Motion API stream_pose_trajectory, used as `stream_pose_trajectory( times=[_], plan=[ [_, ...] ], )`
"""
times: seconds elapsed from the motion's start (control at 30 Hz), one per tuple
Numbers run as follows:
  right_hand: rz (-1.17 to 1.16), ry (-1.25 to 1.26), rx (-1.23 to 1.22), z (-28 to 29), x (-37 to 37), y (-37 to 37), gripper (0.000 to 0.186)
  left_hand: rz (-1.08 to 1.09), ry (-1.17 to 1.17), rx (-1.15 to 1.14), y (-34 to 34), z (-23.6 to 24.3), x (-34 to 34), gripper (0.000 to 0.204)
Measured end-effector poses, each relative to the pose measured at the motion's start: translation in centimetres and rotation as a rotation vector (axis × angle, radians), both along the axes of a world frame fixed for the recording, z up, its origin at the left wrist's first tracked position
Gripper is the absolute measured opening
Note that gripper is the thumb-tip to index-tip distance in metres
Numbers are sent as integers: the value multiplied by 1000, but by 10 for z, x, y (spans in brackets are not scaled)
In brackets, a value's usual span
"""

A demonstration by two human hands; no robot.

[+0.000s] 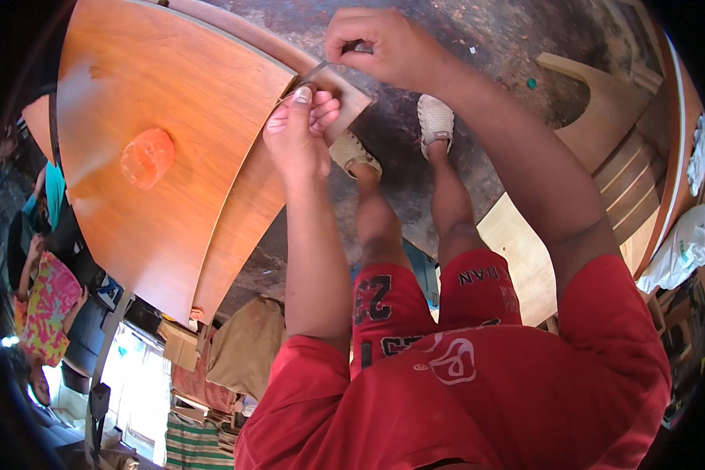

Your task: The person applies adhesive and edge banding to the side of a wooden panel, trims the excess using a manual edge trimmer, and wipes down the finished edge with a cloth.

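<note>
A large orange-brown wooden panel [211, 94] lies to my left, with a second board [247, 192] under its edge. At the panel's right corner my left hand [299, 129] is closed, its thumb pressed on curled fingers. My right hand [388, 48] is raised just beyond the corner in a pinch. A thin dark strip [315, 72] seems to run between the two hands; its ends are hidden in the fingers, and its material is unclear. Below the hands, a flat board corner [345, 90] sticks out. An orange translucent plastic tub [149, 158] rests on the panel.
Cut wooden boards [580, 94] lie on the right side of the stained dark floor [486, 102]. A pale board [517, 251] leans near my legs. At the far left is another person [51, 305] in bright patterned clothes. Brown cloth [247, 345] hangs at the lower left.
</note>
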State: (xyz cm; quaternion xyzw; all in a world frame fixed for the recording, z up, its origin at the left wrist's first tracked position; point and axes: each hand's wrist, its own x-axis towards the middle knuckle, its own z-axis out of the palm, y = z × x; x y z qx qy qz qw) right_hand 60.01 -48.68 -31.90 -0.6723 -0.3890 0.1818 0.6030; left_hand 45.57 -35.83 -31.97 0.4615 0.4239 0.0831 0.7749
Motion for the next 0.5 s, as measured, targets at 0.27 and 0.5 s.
stream_pose_trajectory(
  times=[0.27,0.5],
  plan=[
    [81,-43,-61,-9,-3,16,7,25,-15,-31,0,1,0,13],
    [-6,110,-65,-17,-10,25,8,0,9,-6,1,-1,1,17]
  ],
)
